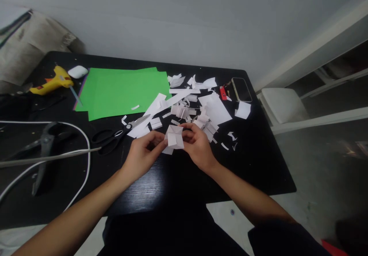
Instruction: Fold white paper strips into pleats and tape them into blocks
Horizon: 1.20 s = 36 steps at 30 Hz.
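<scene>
Between my two hands is a small folded piece of white paper point(174, 136), creased into panels and raised above the black table point(178, 179). My left hand point(145, 148) pinches its left edge between thumb and fingers. On the right side, my right hand point(198, 145) grips it too, with the fingers curled behind. Just beyond the hands lies a pile of white paper scraps and folded pieces point(184, 112). Black-handled scissors point(117, 133) rest to the left of my left hand, their blades on white paper strips.
Green sheets point(123, 91) lie at the back left, near a yellow glue gun point(57, 80) and a white case point(78, 72). A white cable point(86, 164) loops over the left side. A red lighter point(223, 92) and a phone point(241, 89) sit at the back right, before the wall.
</scene>
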### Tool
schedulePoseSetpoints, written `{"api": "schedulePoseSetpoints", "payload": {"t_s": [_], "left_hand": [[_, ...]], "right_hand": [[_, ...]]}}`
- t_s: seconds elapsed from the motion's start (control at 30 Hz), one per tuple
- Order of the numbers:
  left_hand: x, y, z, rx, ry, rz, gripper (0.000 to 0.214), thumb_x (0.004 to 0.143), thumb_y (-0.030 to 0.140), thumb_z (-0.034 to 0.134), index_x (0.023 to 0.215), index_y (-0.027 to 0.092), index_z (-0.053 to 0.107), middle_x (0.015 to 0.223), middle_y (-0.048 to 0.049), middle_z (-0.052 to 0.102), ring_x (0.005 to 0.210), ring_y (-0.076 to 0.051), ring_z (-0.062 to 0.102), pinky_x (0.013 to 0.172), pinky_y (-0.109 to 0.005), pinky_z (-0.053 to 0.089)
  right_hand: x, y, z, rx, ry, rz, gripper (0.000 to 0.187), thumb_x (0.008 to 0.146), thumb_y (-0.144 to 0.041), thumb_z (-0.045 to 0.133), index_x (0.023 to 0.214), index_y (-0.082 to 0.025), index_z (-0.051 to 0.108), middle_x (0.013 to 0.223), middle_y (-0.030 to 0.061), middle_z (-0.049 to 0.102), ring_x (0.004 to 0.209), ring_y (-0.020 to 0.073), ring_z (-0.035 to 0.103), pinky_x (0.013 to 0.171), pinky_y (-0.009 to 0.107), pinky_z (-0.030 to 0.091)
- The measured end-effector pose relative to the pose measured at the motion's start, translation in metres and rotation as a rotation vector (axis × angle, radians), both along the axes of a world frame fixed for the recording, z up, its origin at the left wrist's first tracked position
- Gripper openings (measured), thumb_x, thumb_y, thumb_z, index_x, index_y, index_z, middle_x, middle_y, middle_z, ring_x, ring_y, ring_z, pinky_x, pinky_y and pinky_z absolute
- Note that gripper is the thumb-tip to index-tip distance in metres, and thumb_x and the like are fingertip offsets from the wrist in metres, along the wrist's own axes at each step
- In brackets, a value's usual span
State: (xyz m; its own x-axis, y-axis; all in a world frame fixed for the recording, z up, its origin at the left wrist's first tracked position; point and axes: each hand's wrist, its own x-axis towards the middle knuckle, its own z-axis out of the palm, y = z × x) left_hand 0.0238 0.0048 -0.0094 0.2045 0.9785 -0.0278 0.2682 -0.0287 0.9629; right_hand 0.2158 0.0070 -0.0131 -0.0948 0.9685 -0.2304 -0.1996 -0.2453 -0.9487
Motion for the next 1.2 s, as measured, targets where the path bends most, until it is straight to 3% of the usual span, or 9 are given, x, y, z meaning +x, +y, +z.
{"api": "schedulePoseSetpoints", "payload": {"t_s": [0.2, 0.37, 0.63, 1.2], "left_hand": [[0.002, 0.001, 0.0, -0.122, -0.067, 0.038, 0.03, 0.085, 0.047, 0.077, 0.087, 0.018, 0.075, 0.074, -0.0016, 0.073, 0.063, -0.014, 0.063, 0.06, -0.024, 0.048], [0.002, 0.003, 0.008, -0.187, -0.134, 0.007, 0.033, 0.082, 0.05, 0.08, 0.084, 0.018, 0.074, 0.07, -0.0007, 0.071, 0.06, -0.013, 0.06, 0.057, -0.023, 0.045], [0.001, 0.004, 0.006, -0.211, -0.183, -0.008, 0.028, 0.082, 0.046, 0.078, 0.079, 0.018, 0.073, 0.066, 0.0005, 0.066, 0.056, -0.012, 0.054, 0.054, -0.024, 0.041], [0.0, 0.005, -0.001, -0.166, -0.122, -0.079, 0.028, 0.092, 0.046, 0.068, 0.087, 0.018, 0.071, 0.071, -0.0004, 0.066, 0.06, -0.013, 0.055, 0.056, -0.025, 0.042]], "right_hand": [[0.0, 0.002, -0.001, -0.092, 0.022, 0.053, 0.04, 0.068, -0.035, 0.093, 0.097, -0.022, 0.069, 0.091, 0.0009, 0.076, 0.088, 0.0199, 0.075, 0.087, 0.038, 0.064], [-0.001, 0.002, -0.003, -0.088, 0.022, 0.055, 0.042, 0.067, -0.035, 0.094, 0.098, -0.022, 0.07, 0.083, -0.0011, 0.077, 0.076, 0.0175, 0.074, 0.081, 0.036, 0.065], [-0.002, 0.002, -0.002, -0.094, 0.047, 0.082, 0.04, 0.067, -0.035, 0.094, 0.097, -0.021, 0.071, 0.082, -0.0009, 0.077, 0.076, 0.018, 0.074, 0.076, 0.036, 0.065], [-0.001, 0.005, -0.004, -0.106, 0.042, 0.035, 0.043, 0.062, -0.03, 0.095, 0.097, -0.021, 0.071, 0.081, -0.0009, 0.076, 0.074, 0.0177, 0.072, 0.077, 0.036, 0.065]]}}
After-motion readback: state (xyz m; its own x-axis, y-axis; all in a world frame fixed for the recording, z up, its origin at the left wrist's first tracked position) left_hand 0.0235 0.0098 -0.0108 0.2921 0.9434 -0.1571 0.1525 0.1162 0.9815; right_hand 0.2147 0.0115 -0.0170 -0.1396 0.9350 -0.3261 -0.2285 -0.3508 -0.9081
